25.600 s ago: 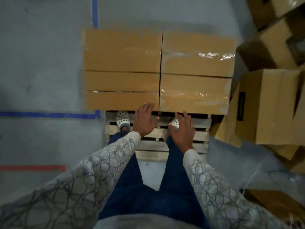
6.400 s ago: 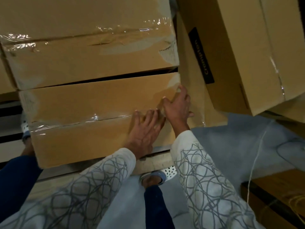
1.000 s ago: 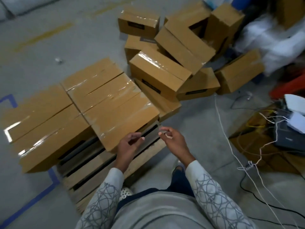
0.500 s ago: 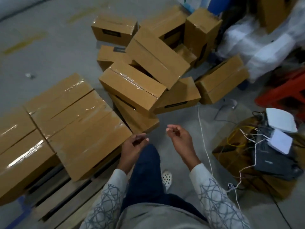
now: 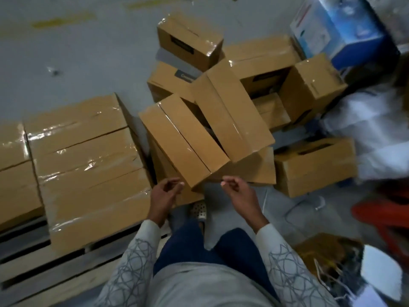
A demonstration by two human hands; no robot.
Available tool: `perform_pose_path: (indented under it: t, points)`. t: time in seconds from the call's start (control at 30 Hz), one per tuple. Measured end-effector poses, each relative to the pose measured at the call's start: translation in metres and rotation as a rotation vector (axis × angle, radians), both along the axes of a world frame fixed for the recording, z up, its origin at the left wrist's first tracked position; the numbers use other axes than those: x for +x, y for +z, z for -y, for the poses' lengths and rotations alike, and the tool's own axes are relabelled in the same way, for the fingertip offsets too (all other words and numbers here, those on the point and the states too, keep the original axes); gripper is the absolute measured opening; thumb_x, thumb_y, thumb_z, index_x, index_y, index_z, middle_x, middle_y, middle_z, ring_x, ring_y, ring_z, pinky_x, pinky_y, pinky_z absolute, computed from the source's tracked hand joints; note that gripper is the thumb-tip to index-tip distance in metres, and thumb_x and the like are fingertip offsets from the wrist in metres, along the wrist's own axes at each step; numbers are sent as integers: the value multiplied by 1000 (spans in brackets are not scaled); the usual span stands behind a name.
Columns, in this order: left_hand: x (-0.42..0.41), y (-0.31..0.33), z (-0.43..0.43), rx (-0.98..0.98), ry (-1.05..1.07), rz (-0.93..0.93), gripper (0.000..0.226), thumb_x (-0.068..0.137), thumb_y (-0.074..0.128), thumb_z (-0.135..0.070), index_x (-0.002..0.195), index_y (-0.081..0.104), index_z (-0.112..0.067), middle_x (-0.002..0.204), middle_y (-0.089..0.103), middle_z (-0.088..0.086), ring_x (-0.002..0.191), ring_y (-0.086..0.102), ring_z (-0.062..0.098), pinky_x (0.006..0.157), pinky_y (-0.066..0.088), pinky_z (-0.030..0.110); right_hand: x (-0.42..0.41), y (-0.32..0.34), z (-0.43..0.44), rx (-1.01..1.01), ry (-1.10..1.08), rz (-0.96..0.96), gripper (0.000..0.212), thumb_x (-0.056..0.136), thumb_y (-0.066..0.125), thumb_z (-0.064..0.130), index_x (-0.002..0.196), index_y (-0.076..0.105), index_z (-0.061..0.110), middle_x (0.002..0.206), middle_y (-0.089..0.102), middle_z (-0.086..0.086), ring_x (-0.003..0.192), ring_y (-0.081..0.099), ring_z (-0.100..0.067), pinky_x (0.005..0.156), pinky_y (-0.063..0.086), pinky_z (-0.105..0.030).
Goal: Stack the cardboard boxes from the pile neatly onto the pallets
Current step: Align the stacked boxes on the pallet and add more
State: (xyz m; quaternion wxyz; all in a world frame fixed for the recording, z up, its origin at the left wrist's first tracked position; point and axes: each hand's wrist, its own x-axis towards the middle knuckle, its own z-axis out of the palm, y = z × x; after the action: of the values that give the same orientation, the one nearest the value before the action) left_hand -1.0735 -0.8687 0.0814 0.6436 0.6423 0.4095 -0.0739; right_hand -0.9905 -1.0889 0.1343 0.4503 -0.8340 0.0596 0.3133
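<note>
Fingers (image 5: 177, 184) of the left hand (image 5: 164, 196) and of the right hand (image 5: 240, 193) curl loosely and hold nothing, just short of the near corner of a tilted box (image 5: 183, 142). It leans on top of the pile (image 5: 254, 60) on the floor. Left of the pile, taped boxes (image 5: 88, 165) lie flat, side by side, on a pallet (image 5: 33, 269). A blue carton (image 5: 332, 25) stands behind the pile.

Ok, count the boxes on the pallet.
5. Right column: far box, middle box, near box. Left column, cropped: far-left box, near-left box. Others may be out of frame.
</note>
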Motion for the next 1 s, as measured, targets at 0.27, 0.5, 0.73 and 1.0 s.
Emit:
perform_pose_path:
  t: [0.27, 0.5, 0.73, 1.0]
  points:
    - [119, -40, -11, -17, 159, -157, 16, 93, 75, -24, 108, 71, -24, 104, 75, 1, 94, 73, 18, 62, 50, 14, 152, -59, -37, 7, 70, -123, 23, 102, 61, 34, 124, 65, 28, 115, 67, 9, 110, 61, -9, 82, 49, -22]
    - [191, -212, -26, -35, 493, -311, 27, 93, 74, -24, 118, 71, -18, 113, 68, -5, 103, 61, 10, 81, 48, 26, 269, -263, -93, -162, 342, -139, 30, 102, 60, 35, 131, 61, 26, 115, 65, 8, 109, 62, -15, 75, 48, -23]
    - [239, -340, -39, 30, 754, -342, 47, 91, 75, -18, 131, 51, -23, 114, 60, -10, 106, 61, 16, 95, 53, 38, 341, -397, -141, -259, 499, 21, 80, 95, 69, 38, 160, 26, 23, 163, 33, -6, 147, 36, -31, 119, 33, -54]
    - [230, -324, -35, -41, 939, -339, 67, 59, 78, -37, 120, 50, -31, 116, 67, -3, 108, 64, 26, 97, 54, 52, 321, -378, -164, -238, 319, -86, 91, 72, 74, 66, 148, 43, 28, 136, 56, 7, 127, 54, -24, 109, 43, -47]
